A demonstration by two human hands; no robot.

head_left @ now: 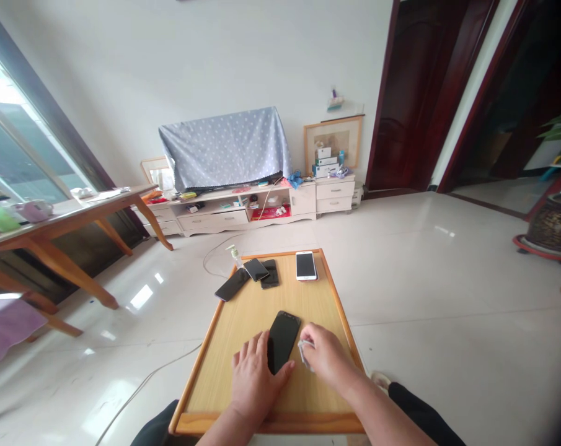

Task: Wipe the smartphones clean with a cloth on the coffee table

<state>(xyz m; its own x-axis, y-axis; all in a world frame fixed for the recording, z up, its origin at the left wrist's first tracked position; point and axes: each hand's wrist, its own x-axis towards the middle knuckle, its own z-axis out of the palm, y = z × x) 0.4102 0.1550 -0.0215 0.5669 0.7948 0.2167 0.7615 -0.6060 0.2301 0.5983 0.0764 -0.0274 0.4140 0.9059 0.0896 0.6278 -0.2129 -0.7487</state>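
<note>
A black smartphone [284, 341] lies face up on the small wooden table [243, 322], tilted slightly to the right. My left hand [255, 375] grips its lower left part, with the thumb along the bottom and the fingers at the left edge. Just right of the phone, my right hand [324, 353] is closed on a light grey folded cloth [304, 354]; the cloth's full shape is hidden by the fingers. Farther back, a white smartphone [305, 266] lies at the right. Several dark phones [234, 284] lie at the left, some overlapping.
A clear pump bottle [235, 255] stands at the table's far left corner. Beyond it is a low white cabinet [303, 201] bearing a cloth-covered television [229, 148]. At left stands a wooden dining table [75, 214]; a cable [145, 379] runs over the floor. A plant pot [555, 224] stands right.
</note>
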